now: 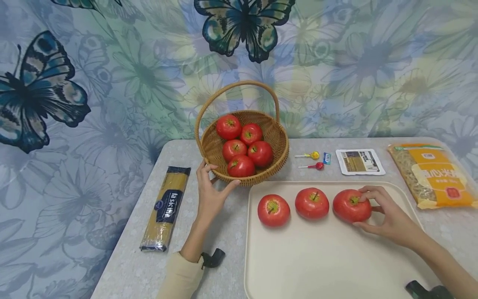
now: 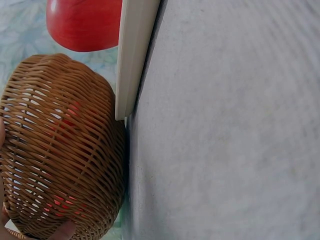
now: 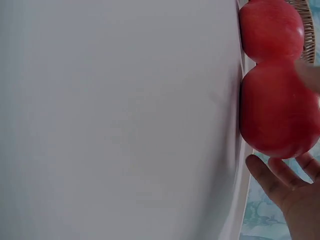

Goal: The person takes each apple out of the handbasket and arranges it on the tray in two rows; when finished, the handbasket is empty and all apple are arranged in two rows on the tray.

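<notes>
At the back of the table a wicker basket with a tall handle tilts forward, several red apples inside. My left hand holds its front left edge, thumb and fingers spread along the wicker. From the left wrist view, the basket's woven side shows, with the thumb against it. Three more apples stand in a row on a cream tray. My right hand grips the rightmost apple, fingers over its top and thumb at its lower right side.
Left of the basket lies a pack of spaghetti. Behind the tray are a yellow lollipop, a red lollipop, a small blue packet and a white sealed pack. An orange food bag lies at the right.
</notes>
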The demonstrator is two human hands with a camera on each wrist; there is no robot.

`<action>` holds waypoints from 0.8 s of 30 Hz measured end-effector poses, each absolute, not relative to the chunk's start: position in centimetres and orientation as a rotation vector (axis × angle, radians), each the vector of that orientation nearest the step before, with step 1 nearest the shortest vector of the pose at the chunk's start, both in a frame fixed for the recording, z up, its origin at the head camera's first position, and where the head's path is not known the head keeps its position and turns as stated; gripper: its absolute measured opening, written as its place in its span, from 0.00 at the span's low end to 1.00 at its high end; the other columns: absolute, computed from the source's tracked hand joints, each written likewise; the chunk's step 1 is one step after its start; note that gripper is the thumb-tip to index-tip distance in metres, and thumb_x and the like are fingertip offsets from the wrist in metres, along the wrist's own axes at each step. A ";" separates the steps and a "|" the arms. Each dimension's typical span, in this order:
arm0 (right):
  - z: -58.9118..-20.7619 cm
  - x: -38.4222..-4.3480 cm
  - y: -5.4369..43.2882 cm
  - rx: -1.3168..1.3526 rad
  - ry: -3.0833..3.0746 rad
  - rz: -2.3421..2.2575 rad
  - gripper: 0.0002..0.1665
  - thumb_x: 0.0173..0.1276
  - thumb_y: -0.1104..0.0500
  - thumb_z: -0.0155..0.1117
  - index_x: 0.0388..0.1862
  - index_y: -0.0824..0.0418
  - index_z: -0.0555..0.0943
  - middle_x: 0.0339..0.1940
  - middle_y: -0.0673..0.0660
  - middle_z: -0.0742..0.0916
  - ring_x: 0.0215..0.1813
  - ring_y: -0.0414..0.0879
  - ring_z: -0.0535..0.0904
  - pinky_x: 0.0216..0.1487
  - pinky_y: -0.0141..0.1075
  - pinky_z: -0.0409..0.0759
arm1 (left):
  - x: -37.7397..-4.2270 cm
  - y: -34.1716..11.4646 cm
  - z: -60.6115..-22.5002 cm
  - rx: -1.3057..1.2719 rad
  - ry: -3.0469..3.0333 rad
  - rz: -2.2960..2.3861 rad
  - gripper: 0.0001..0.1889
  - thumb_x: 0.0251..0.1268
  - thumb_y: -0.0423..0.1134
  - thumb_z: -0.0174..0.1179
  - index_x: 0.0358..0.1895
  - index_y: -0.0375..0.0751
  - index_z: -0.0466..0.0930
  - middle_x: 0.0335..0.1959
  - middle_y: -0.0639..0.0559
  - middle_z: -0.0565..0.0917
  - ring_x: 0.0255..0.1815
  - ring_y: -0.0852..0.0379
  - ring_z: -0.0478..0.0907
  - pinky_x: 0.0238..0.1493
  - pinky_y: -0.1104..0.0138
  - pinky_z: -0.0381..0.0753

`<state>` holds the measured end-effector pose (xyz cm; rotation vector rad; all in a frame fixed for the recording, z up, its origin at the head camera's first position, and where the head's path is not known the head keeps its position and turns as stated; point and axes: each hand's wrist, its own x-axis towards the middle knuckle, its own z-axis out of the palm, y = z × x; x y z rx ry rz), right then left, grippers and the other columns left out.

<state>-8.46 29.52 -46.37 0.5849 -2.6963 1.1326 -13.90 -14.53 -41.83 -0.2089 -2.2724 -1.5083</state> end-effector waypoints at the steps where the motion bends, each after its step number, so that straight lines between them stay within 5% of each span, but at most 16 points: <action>1: -46.2 -8.5 29.5 0.590 -2.684 1.122 0.40 0.37 0.65 0.86 0.49 0.56 0.74 0.57 0.52 0.71 0.59 0.24 0.61 0.44 0.15 0.75 | -13.9 -14.5 -41.8 -0.211 -2.272 -1.510 0.36 0.52 0.37 0.75 0.56 0.25 0.61 0.74 0.27 0.49 0.76 0.33 0.51 0.62 0.41 0.73; 8: -42.9 -9.8 28.9 0.668 -2.586 1.075 0.43 0.32 0.69 0.86 0.50 0.59 0.75 0.60 0.42 0.70 0.62 0.25 0.63 0.53 0.08 0.65 | -13.9 -14.5 -41.8 -0.220 -2.272 -1.516 0.36 0.53 0.37 0.75 0.56 0.25 0.61 0.74 0.27 0.49 0.76 0.33 0.51 0.62 0.41 0.73; 17: -38.3 -14.3 24.9 0.897 -2.550 1.056 0.39 0.41 0.68 0.83 0.54 0.60 0.75 0.62 0.56 0.74 0.60 0.25 0.65 0.54 0.11 0.68 | -13.9 -14.6 -42.0 -0.207 -2.281 -1.513 0.36 0.52 0.37 0.75 0.56 0.24 0.61 0.74 0.27 0.49 0.76 0.33 0.51 0.62 0.41 0.73; 21: -37.2 -17.2 22.5 1.009 -2.524 1.047 0.37 0.43 0.66 0.83 0.54 0.59 0.75 0.60 0.57 0.76 0.62 0.34 0.67 0.54 0.14 0.72 | -14.7 -15.1 -43.6 -0.192 -2.280 -1.507 0.38 0.50 0.38 0.76 0.57 0.26 0.61 0.75 0.30 0.48 0.77 0.36 0.49 0.62 0.41 0.73; 24: -36.1 -19.2 20.3 1.090 -2.534 1.047 0.37 0.46 0.62 0.83 0.55 0.59 0.75 0.61 0.56 0.76 0.63 0.44 0.70 0.54 0.26 0.80 | -15.4 -15.5 -44.7 -0.187 -2.275 -1.501 0.39 0.49 0.41 0.77 0.58 0.30 0.62 0.76 0.34 0.48 0.78 0.40 0.49 0.62 0.43 0.74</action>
